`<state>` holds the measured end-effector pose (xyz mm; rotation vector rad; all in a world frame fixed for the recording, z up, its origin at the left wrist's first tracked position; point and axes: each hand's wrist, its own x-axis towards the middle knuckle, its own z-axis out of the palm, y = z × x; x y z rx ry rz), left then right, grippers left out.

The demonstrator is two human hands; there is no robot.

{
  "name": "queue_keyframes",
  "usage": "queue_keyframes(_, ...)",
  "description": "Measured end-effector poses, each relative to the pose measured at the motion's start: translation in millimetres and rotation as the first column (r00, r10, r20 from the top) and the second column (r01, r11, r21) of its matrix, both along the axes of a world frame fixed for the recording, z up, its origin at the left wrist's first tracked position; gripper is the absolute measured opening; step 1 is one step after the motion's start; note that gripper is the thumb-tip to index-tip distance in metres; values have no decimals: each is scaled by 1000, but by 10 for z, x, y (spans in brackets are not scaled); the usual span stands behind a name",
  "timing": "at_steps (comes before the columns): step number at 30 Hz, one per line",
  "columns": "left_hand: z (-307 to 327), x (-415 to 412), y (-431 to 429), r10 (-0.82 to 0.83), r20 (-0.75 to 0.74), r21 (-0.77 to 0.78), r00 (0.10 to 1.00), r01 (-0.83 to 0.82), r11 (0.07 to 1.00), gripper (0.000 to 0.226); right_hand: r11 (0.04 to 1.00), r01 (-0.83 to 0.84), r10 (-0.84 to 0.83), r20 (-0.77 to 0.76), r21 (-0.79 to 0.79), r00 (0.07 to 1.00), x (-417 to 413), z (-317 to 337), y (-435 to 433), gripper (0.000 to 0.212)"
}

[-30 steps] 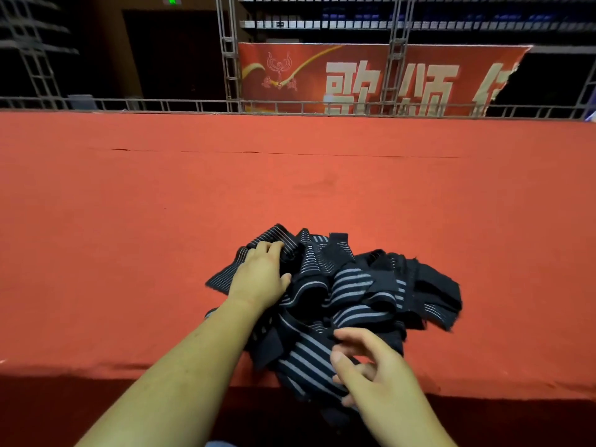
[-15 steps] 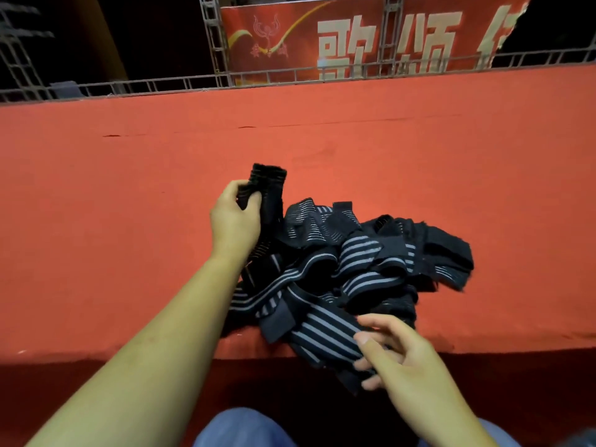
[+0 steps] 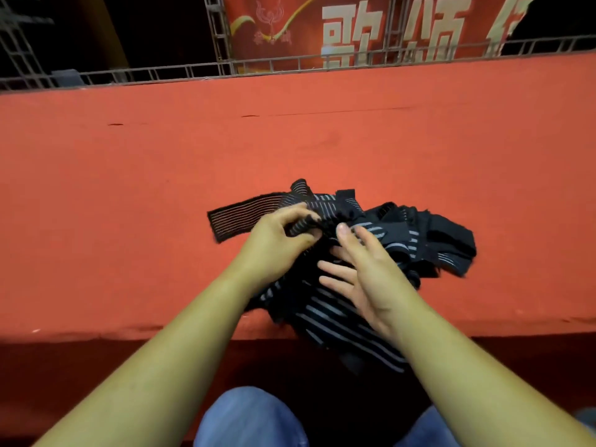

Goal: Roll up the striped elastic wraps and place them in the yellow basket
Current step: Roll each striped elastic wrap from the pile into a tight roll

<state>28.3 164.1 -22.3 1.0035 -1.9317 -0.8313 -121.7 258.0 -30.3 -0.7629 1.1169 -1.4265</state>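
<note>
Curled the fingers (image 3: 295, 211) of the left hand (image 3: 274, 243) round one striped wrap (image 3: 238, 217), free end lying flat to the left. Laid the right hand (image 3: 371, 279), fingers straight and slightly spread, against the pile of wraps (image 3: 425, 233) at the near edge of the red table (image 3: 129, 204). Read "歌颂" in pale characters on the far red banner (image 3: 274, 27), with a third cut off.

1. Striped elastic wraps (image 3: 419, 233): black, with parallel pale grey stripes.
2. Outstretched wrap end (image 3: 238, 217): black, fine reddish-tinted stripes.
3. Tabletop (image 3: 161, 188): uniform orange-red.
4. Banner (image 3: 274, 27): red, cream characters, yellow swirl.
5. Trousers (image 3: 248, 417): blue.
</note>
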Motion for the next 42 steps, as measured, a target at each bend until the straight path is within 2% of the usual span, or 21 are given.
queue_keyframes(1,-92,8,72,-13,67,-16,998,14,1000,29,1000,-18,17,51,1,999,-30,9,-32,58)
queue_keyframes(3,-249,22,192,-21,161,-54,987,30,998,34,998,-61,61,46,-3,997,-49,-70,-53,34)
queue_keyframes(4,-310,25,241,-26,173,-68,985,38,997,35,997,-77,77,23,1,997,-48,-151,-62,29)
queue_keyframes(7,-459,27,330,-39,147,-102,988,54,993,48,999,6,-4,-40,38,999,-47,-354,-77,20)
queue_keyframes(11,-649,16,297,23,158,-27,987,-19,999,97,986,159,-147,-163,59,976,-133,-492,-26,13)
queue_keyframes(13,-747,-17,231,9,203,18,979,-13,1000,108,978,202,-187,-232,46,955,-191,-509,24,14)
queue_keyframes(16,-905,-95,156,-31,291,-9,956,35,999,97,970,241,-223,-294,28,929,-337,-554,93,17)
queue_keyframes(18,-967,-161,172,-15,346,-38,938,30,999,90,975,217,-198,-280,38,940,-456,-603,150,19)
queue_keyframes(23,-1070,-247,203,34,518,-131,855,40,991,84,973,178,-133,-273,148,953,-728,-666,344,29)
queue_keyframes(27,-1104,-304,201,122,630,-251,767,52,967,88,963,248,-230,-159,104,960,-873,-647,468,40)
queue_keyframes(30,-1139,-354,211,170,680,-253,713,10,968,80,951,295,-292,-46,89,955,-985,-606,571,39)
queue_keyframes(35,-1185,-434,266,219,722,-254,657,-42,966,79,953,271,-289,141,136,947,-1076,-633,756,46)
queue_keyframes(39,-1164,-446,263,233,767,-265,598,-36,964,80,935,349,-340,423,59,840,-1099,-573,789,49)
queue_keyframes(42,-1114,-470,222,252,801,-268,543,-50,962,68,921,388,-339,530,21,777,-1128,-425,794,55)
